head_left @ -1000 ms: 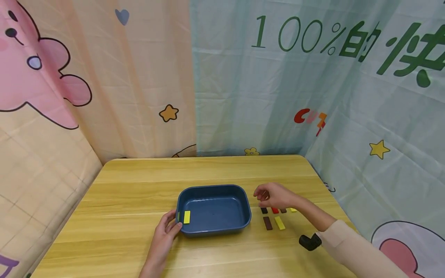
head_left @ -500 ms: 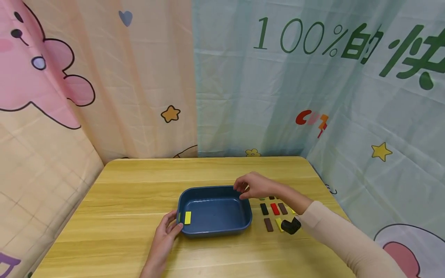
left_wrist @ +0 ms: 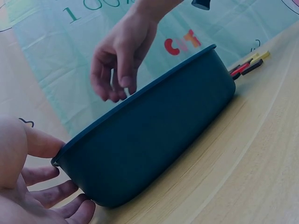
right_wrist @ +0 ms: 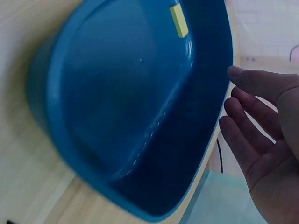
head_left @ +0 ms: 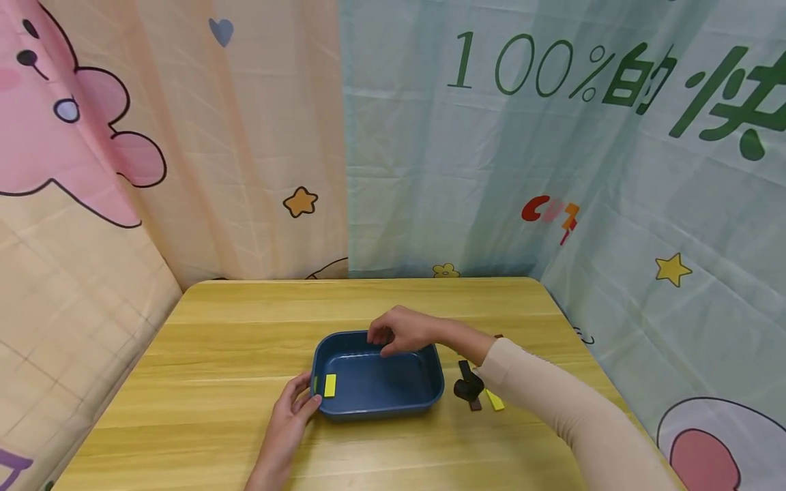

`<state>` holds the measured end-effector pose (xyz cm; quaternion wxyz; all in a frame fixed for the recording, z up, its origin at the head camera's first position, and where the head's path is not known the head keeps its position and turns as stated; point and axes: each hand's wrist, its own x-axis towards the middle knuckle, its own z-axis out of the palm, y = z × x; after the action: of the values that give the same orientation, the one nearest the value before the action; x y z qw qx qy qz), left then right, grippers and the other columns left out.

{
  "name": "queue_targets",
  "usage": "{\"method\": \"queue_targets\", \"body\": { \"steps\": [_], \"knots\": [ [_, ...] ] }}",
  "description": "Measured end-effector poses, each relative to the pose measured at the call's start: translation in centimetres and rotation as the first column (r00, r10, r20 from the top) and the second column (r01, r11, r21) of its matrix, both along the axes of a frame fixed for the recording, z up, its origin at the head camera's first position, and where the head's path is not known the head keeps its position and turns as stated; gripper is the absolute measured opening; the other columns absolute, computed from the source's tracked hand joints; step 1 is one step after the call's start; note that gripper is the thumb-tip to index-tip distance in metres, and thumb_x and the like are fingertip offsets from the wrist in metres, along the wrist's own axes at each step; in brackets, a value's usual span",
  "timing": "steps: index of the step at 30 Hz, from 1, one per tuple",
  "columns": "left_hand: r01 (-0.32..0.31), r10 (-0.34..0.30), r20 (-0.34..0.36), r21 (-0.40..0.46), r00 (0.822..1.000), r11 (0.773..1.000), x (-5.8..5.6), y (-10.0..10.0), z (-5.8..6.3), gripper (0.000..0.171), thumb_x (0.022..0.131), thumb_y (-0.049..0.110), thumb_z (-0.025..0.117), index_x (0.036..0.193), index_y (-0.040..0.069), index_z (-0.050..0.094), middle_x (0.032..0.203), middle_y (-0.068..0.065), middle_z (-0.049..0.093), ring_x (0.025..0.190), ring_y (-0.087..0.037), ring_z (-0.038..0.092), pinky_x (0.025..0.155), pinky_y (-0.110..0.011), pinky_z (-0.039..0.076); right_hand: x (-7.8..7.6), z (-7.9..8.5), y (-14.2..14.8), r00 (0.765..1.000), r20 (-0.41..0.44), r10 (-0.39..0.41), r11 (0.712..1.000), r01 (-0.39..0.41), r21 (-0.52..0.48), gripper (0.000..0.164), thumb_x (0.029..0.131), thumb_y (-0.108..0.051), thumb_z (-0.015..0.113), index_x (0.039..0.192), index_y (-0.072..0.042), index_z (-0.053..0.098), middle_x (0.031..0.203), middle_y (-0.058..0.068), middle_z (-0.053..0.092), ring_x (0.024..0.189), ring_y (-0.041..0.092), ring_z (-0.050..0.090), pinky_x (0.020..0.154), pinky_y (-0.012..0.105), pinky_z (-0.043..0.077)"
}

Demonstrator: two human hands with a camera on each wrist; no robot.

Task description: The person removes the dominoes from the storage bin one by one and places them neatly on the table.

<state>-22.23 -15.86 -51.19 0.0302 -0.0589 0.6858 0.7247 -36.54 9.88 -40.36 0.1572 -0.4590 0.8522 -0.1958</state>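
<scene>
A blue plastic basin [head_left: 377, 411] stands on the table. Inside, near its left end, lies a yellow block [head_left: 330, 385], also visible in the right wrist view. My left hand [head_left: 290, 410] holds the basin's left end, thumb at the rim and fingers against the outer wall. Over the basin's back rim hovers my right hand [head_left: 402, 329], its fingers loosely bent. In the right wrist view nothing shows between that thumb and fingers.
Right of the basin lie several small blocks, among them a yellow block [head_left: 495, 400] and a red block [left_wrist: 240, 69], partly hidden by the right sleeve [head_left: 540, 389] and a black wrist device [head_left: 469, 388]. Printed curtains [head_left: 399, 170] hang behind the wooden table [head_left: 245, 327].
My right hand has moved left from above the small blocks to over the basin's back rim. The left hand, the basin and the yellow block inside stay in place.
</scene>
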Motion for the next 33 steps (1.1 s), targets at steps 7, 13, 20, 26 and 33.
{"method": "queue_targets", "body": {
  "steps": [7,13,20,26,33],
  "knots": [
    [0.002,-0.002,-0.018,0.0,1.0,1.0,0.0,0.0,0.1,0.052,0.104,0.001,0.056,0.153,-0.002,0.038,0.154,-0.025,0.039,0.14,-0.043,0.042,0.095,-0.019,0.047,-1.2,-1.0,-3.1,0.996,-0.021,0.082,0.995,-0.081,0.053,0.028,0.092,-0.004,0.078,0.12,-0.001,0.072,0.113,0.01,0.073,0.099,0.012,0.068,0.087,0.018,0.052],
    [0.003,-0.003,-0.033,0.005,0.999,1.0,-0.2,0.4,-0.1,0.05,0.104,0.0,0.056,0.152,-0.002,0.04,0.153,-0.025,0.042,0.139,-0.043,0.044,0.094,-0.02,0.047,-1.5,-2.5,-4.9,0.99,-0.037,0.137,0.989,-0.135,0.052,0.024,0.093,-0.006,0.078,0.116,-0.002,0.073,0.108,0.005,0.074,0.095,0.006,0.067,0.085,0.016,0.052],
    [0.015,-0.015,-0.037,0.017,0.999,1.0,-0.2,0.5,0.0,0.048,0.105,0.0,0.055,0.151,-0.002,0.041,0.153,-0.025,0.042,0.139,-0.042,0.045,0.094,-0.021,0.048,-1.8,-4.9,-7.3,0.959,-0.086,0.271,0.96,-0.262,0.102,0.024,0.092,-0.011,0.08,0.116,-0.009,0.076,0.11,-0.002,0.073,0.097,-0.002,0.064,0.086,0.011,0.047],
    [0.006,-0.006,-0.017,0.003,1.0,1.0,0.0,-0.1,0.1,0.049,0.105,0.002,0.056,0.152,0.0,0.041,0.154,-0.024,0.041,0.14,-0.041,0.043,0.096,-0.022,0.048,-1.8,-5.7,-9.8,0.91,-0.099,0.403,0.903,-0.378,0.202,0.027,0.091,-0.013,0.081,0.118,-0.012,0.078,0.115,-0.008,0.072,0.103,-0.003,0.059,0.091,0.011,0.043],
    [0.006,-0.006,-0.004,0.006,1.0,1.0,0.0,-0.2,0.0,0.05,0.106,0.004,0.056,0.153,0.001,0.04,0.155,-0.025,0.039,0.141,-0.041,0.042,0.096,-0.023,0.049,-1.5,-6.4,-11.3,0.877,-0.107,0.468,0.844,-0.408,0.349,0.026,0.089,-0.006,0.082,0.114,-0.014,0.081,0.112,-0.01,0.072,0.102,-0.001,0.062,0.089,0.011,0.045]
  ]
}}
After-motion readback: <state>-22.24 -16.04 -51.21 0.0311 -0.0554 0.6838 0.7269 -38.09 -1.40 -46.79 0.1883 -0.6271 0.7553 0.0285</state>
